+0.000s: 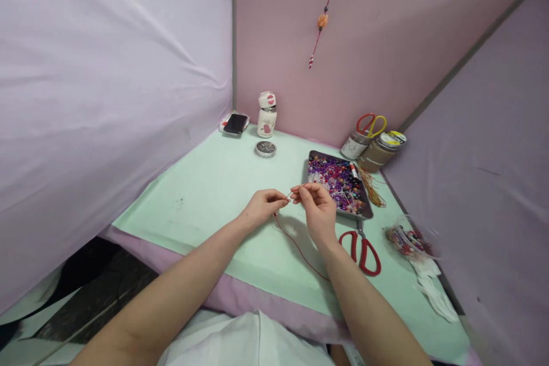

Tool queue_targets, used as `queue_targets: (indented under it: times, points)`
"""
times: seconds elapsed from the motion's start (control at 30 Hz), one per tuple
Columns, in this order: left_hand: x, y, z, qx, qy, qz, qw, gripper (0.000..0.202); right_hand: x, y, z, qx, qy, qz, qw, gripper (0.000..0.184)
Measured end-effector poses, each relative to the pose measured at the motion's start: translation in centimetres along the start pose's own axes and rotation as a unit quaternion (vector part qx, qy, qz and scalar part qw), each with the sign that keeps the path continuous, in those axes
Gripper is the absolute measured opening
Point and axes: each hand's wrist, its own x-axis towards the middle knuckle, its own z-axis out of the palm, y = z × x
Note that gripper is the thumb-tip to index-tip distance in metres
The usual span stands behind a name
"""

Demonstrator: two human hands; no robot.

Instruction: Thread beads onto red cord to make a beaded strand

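Seen from the head camera, the person's two bare forearms reach out over a mint-green bench (201, 194), and the hands meet near its middle. The left hand (261, 207) and the right hand (318, 213) face each other, their fingers (300, 191) pinched thumb to forefinger on a thin red cord (300, 249). The fingertips of the two hands are almost touching, and what sits between them is too small to tell. From the pinch the cord hangs down to the bench and trails toward the near edge, passing beside the right wrist. Just right of the right hand lies a flat metal tray (311, 155) heaped with purple, pink and red beads. A pair of red-handled scissors (363, 251) lies on the bench near that tray's near corner. Farther right there is a clear plastic bag of beads (407, 239). At the far right stand two round jars (374, 154), one holding scissors with red and yellow handles. At the far left of the bench a dark phone (235, 123) lies beside a small white bottle (266, 115), with a round tin (265, 149) in front of it. A beaded red ornament (322, 20) hangs on the pink wall.
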Motion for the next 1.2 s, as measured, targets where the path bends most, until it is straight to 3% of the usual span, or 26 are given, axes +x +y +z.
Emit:
queue_targets:
  times: [0.17,0.37,0.47,0.6,0.73,1.2]
  points:
    - [0.0,0.0,-0.2,-0.005,-0.002,-0.005,1.0,0.029,0.3,0.3,-0.2,0.005,-0.007,0.005,1.0,0.018]
    - [0.3,-0.8,-0.2,-0.164,-0.014,-0.054,0.985,0.029,1.0,0.9,-1.2,-0.228,-0.046,-0.054,0.971,0.021]
    - [0.3,-0.7,-0.2,-0.184,-0.005,-0.061,0.981,0.03,0.9,1.1,-1.3,-0.25,-0.06,-0.028,0.966,0.021]
    - [0.3,-0.5,-0.1,-0.158,0.011,-0.043,0.986,0.029,0.7,1.1,-0.9,-0.231,-0.085,0.026,0.969,0.018]
    - [0.4,-0.7,-0.1,-0.116,0.019,-0.038,0.992,0.027,0.8,1.1,-0.6,-0.223,-0.069,0.041,0.972,0.016]
    - [0.4,-1.0,0.0,0.042,0.031,0.033,0.998,0.02,1.0,1.3,-0.7,-0.237,-0.069,0.032,0.969,0.019]
